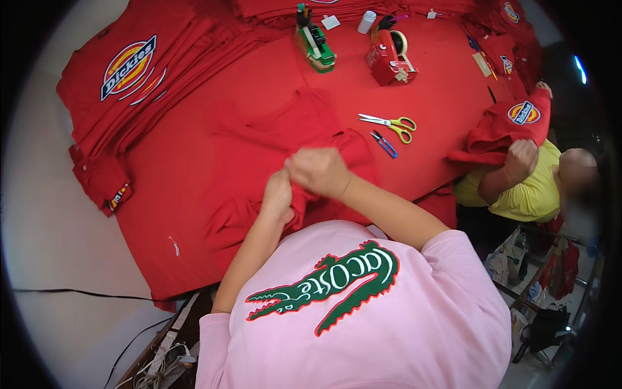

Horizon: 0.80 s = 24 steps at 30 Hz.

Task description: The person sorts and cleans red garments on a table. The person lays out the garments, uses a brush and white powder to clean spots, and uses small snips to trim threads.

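Note:
A rumpled red shirt (278,139) lies spread over the red-covered table in front of me. Near its lower edge my left hand (278,196) is closed on a fold of the cloth. My right hand (320,172), slightly blurred, is a fist pressed against the fingers of the left; what it pinches is hidden. To the right of the shirt lie scissors (403,128) with yellow-green handles, blades pointing left. Just below them rests a pair of small blue thread snips (387,145).
Piled red shirts (188,48) cover the table's left side. Farther back stand a green tape dispenser (317,50), a red tape dispenser (383,63) and a white bottle (367,22). At right, a person in yellow (528,185) holds up a red garment (499,129).

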Tool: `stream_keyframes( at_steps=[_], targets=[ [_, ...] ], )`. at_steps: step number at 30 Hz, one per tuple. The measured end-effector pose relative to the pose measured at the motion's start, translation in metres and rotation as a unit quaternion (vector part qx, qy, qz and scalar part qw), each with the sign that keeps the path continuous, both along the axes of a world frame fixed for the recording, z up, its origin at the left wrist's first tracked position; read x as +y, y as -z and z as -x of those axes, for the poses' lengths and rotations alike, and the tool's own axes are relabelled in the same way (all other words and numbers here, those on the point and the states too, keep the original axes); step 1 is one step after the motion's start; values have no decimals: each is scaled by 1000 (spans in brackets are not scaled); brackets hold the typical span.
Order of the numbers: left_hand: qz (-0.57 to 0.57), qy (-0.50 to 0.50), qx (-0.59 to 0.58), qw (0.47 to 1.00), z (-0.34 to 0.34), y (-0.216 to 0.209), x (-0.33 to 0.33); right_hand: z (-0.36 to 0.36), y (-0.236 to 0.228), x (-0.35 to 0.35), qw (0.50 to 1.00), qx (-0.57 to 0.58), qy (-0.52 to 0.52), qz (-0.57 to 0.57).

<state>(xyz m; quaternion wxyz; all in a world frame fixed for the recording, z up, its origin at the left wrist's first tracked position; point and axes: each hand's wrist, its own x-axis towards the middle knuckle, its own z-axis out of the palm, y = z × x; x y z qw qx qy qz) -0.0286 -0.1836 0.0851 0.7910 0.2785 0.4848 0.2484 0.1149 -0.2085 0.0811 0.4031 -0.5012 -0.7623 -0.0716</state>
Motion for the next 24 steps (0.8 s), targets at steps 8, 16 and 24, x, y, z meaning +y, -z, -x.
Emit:
stream_keyframes(
  at_steps=[8,16,24],
  targets=[
    [-140,100,-5,985,0,-10,49,-145,-19,-12,749,459,162,449],
    [-170,89,45,980,-23,-17,48,-164,-34,-28,705,548,127,431],
    [-184,58,56,980,-38,-21,39,-185,-20,-28,691,572,86,434]
  ],
)
